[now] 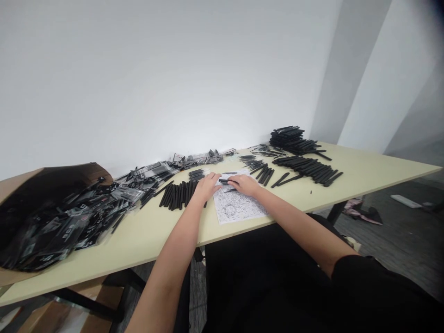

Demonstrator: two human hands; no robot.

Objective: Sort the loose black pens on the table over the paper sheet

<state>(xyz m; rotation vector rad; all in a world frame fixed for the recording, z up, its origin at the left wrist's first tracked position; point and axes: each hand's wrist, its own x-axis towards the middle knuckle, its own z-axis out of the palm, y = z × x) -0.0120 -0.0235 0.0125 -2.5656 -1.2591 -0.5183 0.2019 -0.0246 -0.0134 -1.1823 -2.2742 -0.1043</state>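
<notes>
Right hand [244,184]: fingers gripping slim black stick [224,181] | left hand [207,186]: grip unclear | risk: row of cylindrical black rods [176,195] scattering | likely cause: nearby left wrist

workshop, heaped plastic pouches [74,224], stacked black sticks [287,138]

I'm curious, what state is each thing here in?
Brown cardboard box: open.
Black-and-clear plastic packets: heaped, spilling out.
White, black-patterned paper sheet: flat.
Black rods left of it: side by side.
Far-right black rod stack: piled.
Left hand, right hand: curled, grip unclear.
</notes>
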